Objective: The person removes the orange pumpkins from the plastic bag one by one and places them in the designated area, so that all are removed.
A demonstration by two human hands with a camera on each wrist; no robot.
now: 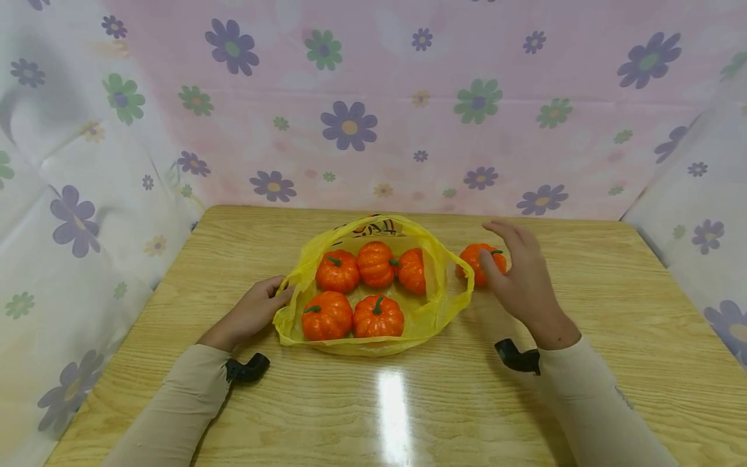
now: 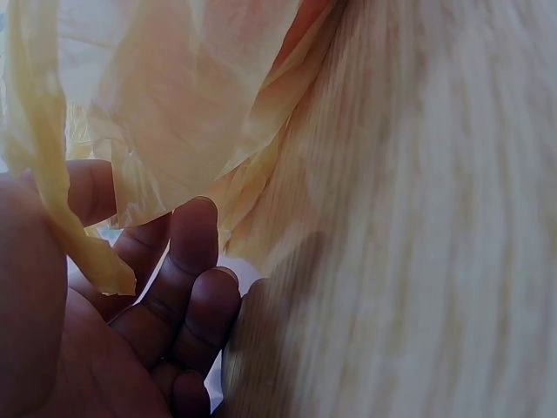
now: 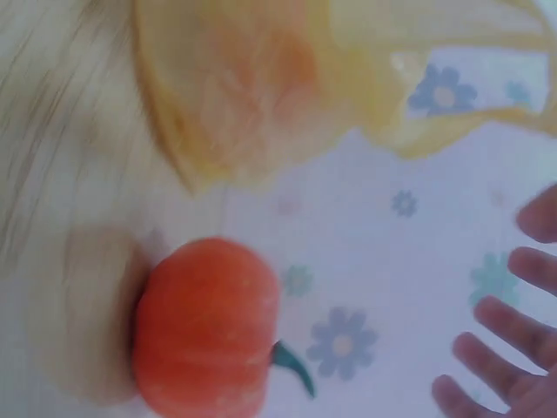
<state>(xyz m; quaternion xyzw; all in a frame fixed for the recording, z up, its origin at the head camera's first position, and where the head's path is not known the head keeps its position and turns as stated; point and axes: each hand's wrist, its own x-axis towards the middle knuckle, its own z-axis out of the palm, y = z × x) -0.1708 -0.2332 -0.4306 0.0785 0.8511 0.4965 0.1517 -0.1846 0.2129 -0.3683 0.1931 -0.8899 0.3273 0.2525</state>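
Observation:
A yellow plastic bag lies with its mouth wide toward the head camera, and several orange toy pumpkins with green stems sit inside. At the bag's left rim, my left hand holds the thin plastic; the left wrist view shows the bag's handle strip between thumb and curled fingers. One more pumpkin rests on the table just right of the bag. Over it hovers my right hand, fingers spread and apart from it. The right wrist view confirms a gap between that pumpkin and the fingertips.
A wood-grain table carries everything. Behind it and at both sides hang flowered cloths. A black wrist mount sticks out from each sleeve, one left and one right. The bag's right handle loops out near the loose pumpkin.

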